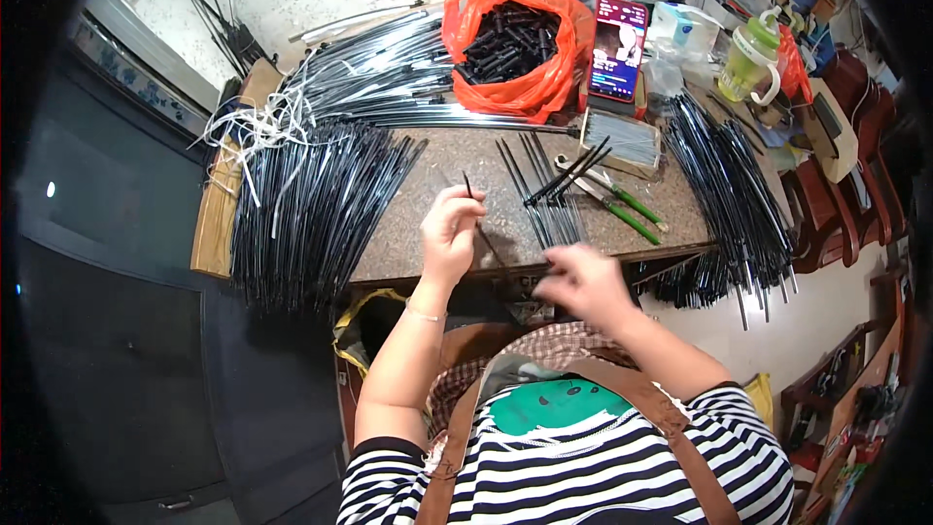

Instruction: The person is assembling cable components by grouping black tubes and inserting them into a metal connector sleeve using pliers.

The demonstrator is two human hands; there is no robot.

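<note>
My left hand [453, 231] is closed around a thin black rod [467, 185], whose tip sticks up past the fingers. At the table's front edge my right hand [585, 284] is smeared by motion, and whether it holds anything cannot be made out. Just beyond it lie several thin black rods [522, 175], with a few more crossing over them. A green-handled cutting tool [634, 217] rests to their right. Behind that is a clear-wrapped pack of thin pale sticks [622, 140].
A large bundle of black rods [311, 204] lies at left, another [729, 185] at right. Silvery rods [379, 73] and a red plastic bag [515, 92] of black tubular parts stand behind. A phone [617, 51] leans beside it; a green-lidded bottle [751, 58] stands far right.
</note>
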